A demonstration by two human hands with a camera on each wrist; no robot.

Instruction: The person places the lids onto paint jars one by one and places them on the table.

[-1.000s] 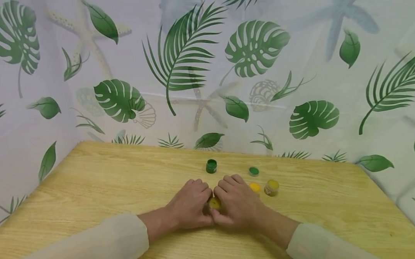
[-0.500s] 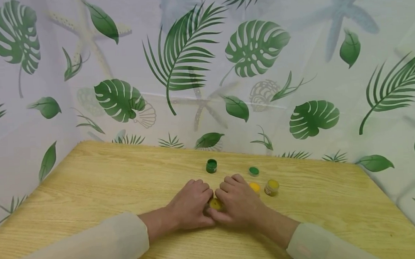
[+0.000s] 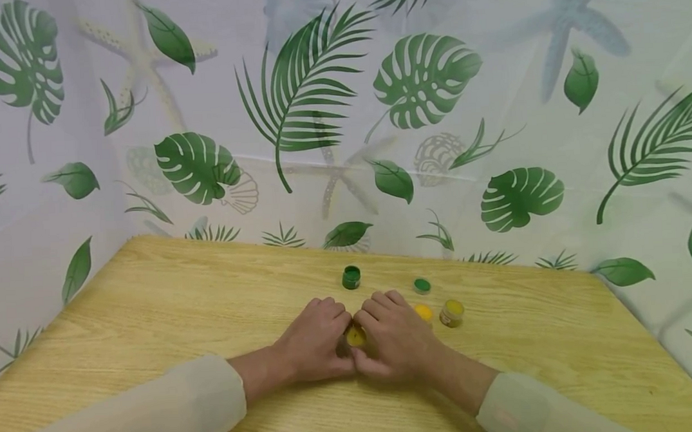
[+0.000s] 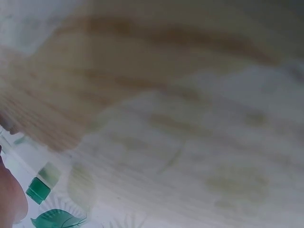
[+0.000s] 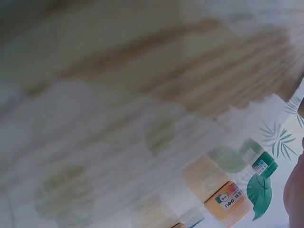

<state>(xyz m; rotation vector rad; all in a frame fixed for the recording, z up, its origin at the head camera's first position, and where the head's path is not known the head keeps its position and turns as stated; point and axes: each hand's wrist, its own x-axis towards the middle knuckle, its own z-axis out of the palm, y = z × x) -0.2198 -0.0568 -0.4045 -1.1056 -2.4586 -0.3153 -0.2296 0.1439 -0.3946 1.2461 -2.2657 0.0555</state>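
Note:
Low over the middle of the table, my left hand [image 3: 317, 343] and right hand [image 3: 399, 337] meet around a small round paint jar [image 3: 356, 335] with a yellow top. Fingers of both hands curl round its sides, the thumbs nearly touching at the near side. Most of the jar is hidden behind them. Beyond the right hand stands an orange paint jar [image 3: 424, 312], partly covered by that hand; its label shows in the right wrist view on the orange jar [image 5: 229, 200]. The left wrist view catches only a blurred edge of my left hand [image 4: 10, 197].
An open green paint jar [image 3: 351, 277] stands beyond the hands. A green lid [image 3: 422, 285] lies to its right. Another jar with a dull yellow top [image 3: 452, 313] is right of the orange one. A leaf-patterned cloth [image 3: 341, 113] rises behind the wooden table [image 3: 199, 300].
Both hands keep hold of the yellow-topped jar. The right hand shifted slightly right half a second ago and is now back close against the left. The other jars have not moved.

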